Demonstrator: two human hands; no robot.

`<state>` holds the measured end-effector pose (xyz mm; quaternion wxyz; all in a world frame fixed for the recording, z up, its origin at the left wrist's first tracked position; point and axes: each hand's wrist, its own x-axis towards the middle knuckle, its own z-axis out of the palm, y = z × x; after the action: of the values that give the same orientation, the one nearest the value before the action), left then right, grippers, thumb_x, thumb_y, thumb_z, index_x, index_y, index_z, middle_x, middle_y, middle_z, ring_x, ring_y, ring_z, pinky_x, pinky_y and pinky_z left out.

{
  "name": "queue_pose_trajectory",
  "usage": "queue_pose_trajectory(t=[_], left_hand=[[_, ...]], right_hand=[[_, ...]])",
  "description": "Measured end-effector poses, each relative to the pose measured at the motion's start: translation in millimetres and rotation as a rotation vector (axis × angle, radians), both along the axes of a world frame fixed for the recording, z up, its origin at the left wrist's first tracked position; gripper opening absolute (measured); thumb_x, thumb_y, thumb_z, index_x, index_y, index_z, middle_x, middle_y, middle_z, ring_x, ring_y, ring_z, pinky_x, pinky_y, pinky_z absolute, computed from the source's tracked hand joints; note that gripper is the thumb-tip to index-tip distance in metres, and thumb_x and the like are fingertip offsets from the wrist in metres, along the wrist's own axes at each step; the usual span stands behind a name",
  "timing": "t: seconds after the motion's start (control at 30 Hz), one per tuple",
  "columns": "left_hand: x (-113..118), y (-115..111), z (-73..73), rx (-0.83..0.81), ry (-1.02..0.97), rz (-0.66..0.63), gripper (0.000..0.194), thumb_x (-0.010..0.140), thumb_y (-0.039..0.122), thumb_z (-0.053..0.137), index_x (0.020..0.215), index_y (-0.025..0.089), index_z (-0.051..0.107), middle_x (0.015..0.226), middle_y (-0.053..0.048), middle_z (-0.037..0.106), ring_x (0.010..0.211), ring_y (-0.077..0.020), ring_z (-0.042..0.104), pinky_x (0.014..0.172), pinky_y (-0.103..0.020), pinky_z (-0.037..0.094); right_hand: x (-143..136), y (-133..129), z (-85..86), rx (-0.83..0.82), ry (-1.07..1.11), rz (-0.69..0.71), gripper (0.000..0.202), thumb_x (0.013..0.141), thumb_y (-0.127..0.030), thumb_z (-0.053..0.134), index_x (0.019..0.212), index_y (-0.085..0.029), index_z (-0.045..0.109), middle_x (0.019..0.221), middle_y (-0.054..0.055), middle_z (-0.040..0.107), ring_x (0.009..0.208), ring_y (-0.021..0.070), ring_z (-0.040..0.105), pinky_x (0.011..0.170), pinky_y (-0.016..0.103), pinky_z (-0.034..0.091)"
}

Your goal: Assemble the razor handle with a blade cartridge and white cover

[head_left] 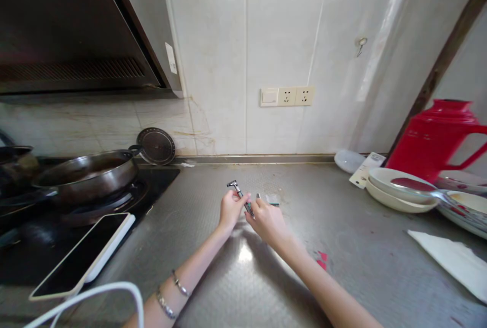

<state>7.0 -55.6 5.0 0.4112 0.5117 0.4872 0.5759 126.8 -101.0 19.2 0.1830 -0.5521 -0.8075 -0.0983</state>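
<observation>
A slim safety razor (239, 191) with a dark and silver handle is held above the steel counter, its head tilted up and to the left. My left hand (229, 212) pinches the handle below the head. The fingers of my right hand (268, 223) close around the handle's lower end, partly hiding it. A small silver tip (258, 195) pokes up by the right fingers; I cannot make out what it belongs to. Just behind that hand lies a small clear and teal piece (272, 199) on the counter.
A phone (85, 254) with a white cable (110, 286) lies at the left, beside a steel pan (91, 178) on the black stove. At right stand a red thermos jug (429, 140), stacked bowls (399, 201) and a white sheet (452, 259). Red scraps (321, 260) lie nearer.
</observation>
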Motion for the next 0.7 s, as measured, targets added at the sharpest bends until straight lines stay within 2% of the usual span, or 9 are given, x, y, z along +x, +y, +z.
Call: queue_pose_trajectory(t=[0.13, 0.27, 0.37, 0.47, 0.57, 0.7], left_hand=[[-1, 2, -3.0, 0.016, -0.008, -0.022, 0.037, 0.059, 0.041, 0.074, 0.072, 0.017, 0.050, 0.061, -0.003, 0.068, 0.065, -0.0204, 0.067, 0.062, -0.027, 0.048], [1, 2, -4.7, 0.013, -0.061, -0.100, 0.035, 0.064, 0.042, 0.071, 0.078, 0.016, 0.052, 0.070, -0.007, 0.071, 0.071, -0.0213, 0.068, 0.070, -0.030, 0.049], [4, 1, -4.5, 0.021, -0.077, -0.147, 0.033, 0.069, 0.044, 0.067, 0.080, 0.015, 0.056, 0.075, -0.008, 0.071, 0.075, -0.0213, 0.068, 0.073, -0.031, 0.049], [5, 3, -5.4, 0.000, -0.047, -0.159, 0.031, 0.073, 0.044, 0.060, 0.080, 0.015, 0.062, 0.079, -0.008, 0.071, 0.080, -0.0203, 0.066, 0.074, -0.030, 0.048], [0, 8, -9.6, -0.006, 0.092, -0.180, 0.023, 0.073, 0.037, 0.059, 0.074, 0.015, 0.066, 0.077, -0.008, 0.070, 0.078, -0.0192, 0.065, 0.074, -0.029, 0.047], [-13, 17, -18.7, 0.116, 0.517, -0.105, 0.013, 0.069, 0.024, 0.060, 0.075, 0.016, 0.068, 0.078, -0.007, 0.068, 0.078, -0.0202, 0.061, 0.077, -0.033, 0.045]], right_hand=[[-1, -1, 1.8, -0.022, 0.016, -0.043, 0.023, 0.087, -0.026, 0.044, 0.092, -0.014, 0.062, 0.085, 0.012, 0.064, 0.072, 0.0191, 0.064, 0.056, 0.023, 0.042], [2, 4, 0.2, -0.057, 0.096, -0.087, 0.022, 0.085, -0.026, 0.045, 0.084, -0.015, 0.064, 0.083, 0.012, 0.066, 0.069, 0.0178, 0.064, 0.057, 0.022, 0.040], [7, 12, -2.6, -0.093, 0.258, -0.070, 0.023, 0.081, -0.025, 0.048, 0.069, -0.015, 0.065, 0.071, 0.009, 0.067, 0.063, 0.0161, 0.061, 0.054, 0.022, 0.036], [14, 21, -6.5, -0.180, 0.477, -0.030, 0.026, 0.076, -0.025, 0.051, 0.056, -0.014, 0.063, 0.053, 0.004, 0.061, 0.051, 0.0125, 0.054, 0.049, 0.021, 0.031], [22, 29, -9.7, -0.221, 0.604, -0.037, 0.026, 0.071, -0.024, 0.053, 0.049, -0.013, 0.061, 0.045, 0.001, 0.055, 0.047, 0.0104, 0.049, 0.046, 0.020, 0.027], [31, 34, -11.0, -0.224, 0.593, -0.080, 0.027, 0.068, -0.025, 0.054, 0.044, -0.014, 0.056, 0.040, -0.001, 0.046, 0.045, 0.0095, 0.044, 0.045, 0.020, 0.024]])
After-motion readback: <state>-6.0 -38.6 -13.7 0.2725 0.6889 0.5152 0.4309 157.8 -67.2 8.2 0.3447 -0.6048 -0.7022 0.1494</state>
